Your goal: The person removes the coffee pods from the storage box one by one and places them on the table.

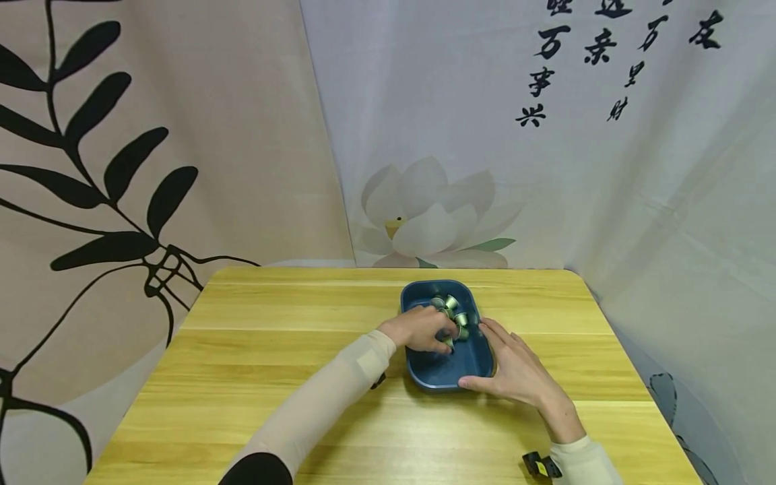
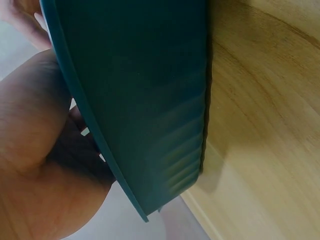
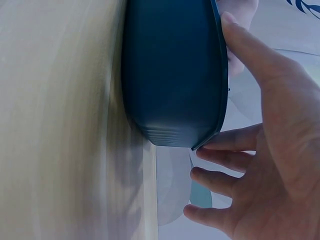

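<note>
A dark blue rectangular bin (image 1: 445,368) sits on the table with several small shiny green coffee capsules (image 1: 451,303) toward its far end. My left hand (image 1: 426,328) reaches over the left rim into the bin, fingers curled down, with one capsule showing between thumb and fingers. In the left wrist view the bin's wall (image 2: 135,100) hides the fingertips. My right hand (image 1: 521,370) is at the bin's right side, fingers spread and fairly straight. Its thumb (image 3: 245,40) touches the rim in the right wrist view, and the index fingertip meets the rim's corner.
The light wooden table (image 1: 273,377) carries the bin near its middle. Behind it hangs a pale cloth backdrop (image 1: 242,135) with black leaves, a lotus and written characters. A small black device (image 1: 541,465) is strapped at the right wrist.
</note>
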`<action>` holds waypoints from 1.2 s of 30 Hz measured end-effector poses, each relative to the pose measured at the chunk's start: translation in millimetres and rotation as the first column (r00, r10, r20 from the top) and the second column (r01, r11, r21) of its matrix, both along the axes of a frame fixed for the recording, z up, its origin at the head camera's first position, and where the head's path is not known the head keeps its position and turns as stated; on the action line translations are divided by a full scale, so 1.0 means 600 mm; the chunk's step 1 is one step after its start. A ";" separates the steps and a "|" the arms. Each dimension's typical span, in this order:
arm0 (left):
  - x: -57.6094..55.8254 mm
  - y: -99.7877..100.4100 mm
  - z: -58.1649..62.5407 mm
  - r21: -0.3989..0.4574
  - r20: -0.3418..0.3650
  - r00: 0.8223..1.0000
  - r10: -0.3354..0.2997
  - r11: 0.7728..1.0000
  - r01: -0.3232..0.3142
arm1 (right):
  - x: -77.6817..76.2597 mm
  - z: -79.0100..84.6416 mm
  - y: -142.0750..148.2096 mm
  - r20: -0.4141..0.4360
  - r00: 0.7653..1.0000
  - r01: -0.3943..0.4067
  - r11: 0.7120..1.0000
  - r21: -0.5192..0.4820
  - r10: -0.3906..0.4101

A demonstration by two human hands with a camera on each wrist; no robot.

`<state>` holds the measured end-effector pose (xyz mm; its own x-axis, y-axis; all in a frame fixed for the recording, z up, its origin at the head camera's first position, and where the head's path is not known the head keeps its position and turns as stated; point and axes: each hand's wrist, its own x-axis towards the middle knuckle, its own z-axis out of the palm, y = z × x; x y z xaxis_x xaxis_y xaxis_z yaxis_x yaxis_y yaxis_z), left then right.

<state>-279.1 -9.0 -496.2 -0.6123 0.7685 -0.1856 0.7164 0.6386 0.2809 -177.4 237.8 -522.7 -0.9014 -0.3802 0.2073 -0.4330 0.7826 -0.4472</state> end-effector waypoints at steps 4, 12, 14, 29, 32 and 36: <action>0.001 -0.002 0.000 -0.004 0.006 1.000 0.013 1.000 -0.013 | -0.001 0.001 -0.002 -0.015 1.000 -0.004 1.000 -0.012 0.004; 0.002 -0.005 -0.001 0.008 0.022 0.999 0.026 1.000 -0.027 | -0.002 0.009 -0.005 0.083 0.996 0.013 0.999 0.049 -0.017; 0.003 -0.005 -0.001 0.014 0.028 0.999 0.027 1.000 -0.028 | -0.001 0.009 -0.005 0.087 0.996 0.014 0.998 0.055 -0.019; 0.009 -0.016 0.007 0.073 0.030 0.999 0.032 0.997 -0.034 | 0.000 0.010 -0.007 0.094 0.995 0.017 0.999 0.042 -0.021; 0.012 -0.021 0.011 0.099 0.025 0.999 0.033 0.994 -0.035 | 0.000 0.011 -0.007 0.093 0.995 0.021 0.999 0.043 -0.025; 0.015 -0.029 0.016 0.145 0.022 0.999 0.026 0.989 -0.029 | 0.001 0.011 -0.006 0.095 0.995 0.029 0.999 0.046 -0.033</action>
<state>-269.9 -26.3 -486.8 -0.6309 0.7712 -0.0850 0.6926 0.6092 0.3861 -176.8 234.2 -515.9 -0.9278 -0.3586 0.1032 -0.3651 0.8151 -0.4499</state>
